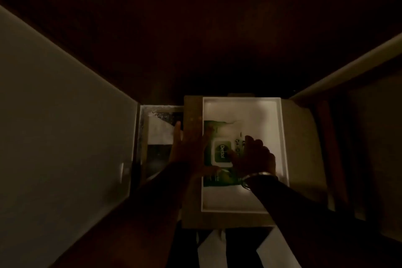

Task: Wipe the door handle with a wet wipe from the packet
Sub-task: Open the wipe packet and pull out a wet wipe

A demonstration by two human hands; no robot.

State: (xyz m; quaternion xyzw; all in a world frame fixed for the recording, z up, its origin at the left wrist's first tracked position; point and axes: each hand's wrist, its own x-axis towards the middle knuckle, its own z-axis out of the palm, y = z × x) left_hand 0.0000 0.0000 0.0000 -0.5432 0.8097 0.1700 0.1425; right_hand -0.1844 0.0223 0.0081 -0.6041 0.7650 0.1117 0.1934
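Observation:
A green wet-wipe packet (219, 135) with a white-rimmed flip lid lies in a shallow white tray (280, 137) on a small tan table. My left hand (189, 148) rests on the packet's left side with fingers spread, thumb along its near edge. My right hand (254, 156), a watch on its wrist, lies over the packet's right part with fingertips by the lid. The lid looks closed. No door handle shows in the dim view.
The tan table top (191, 111) stands in a narrow, dark passage. A pale wall or door panel (61, 126) fills the left side. A light rail (348, 65) runs diagonally at right. Dark floor lies beyond.

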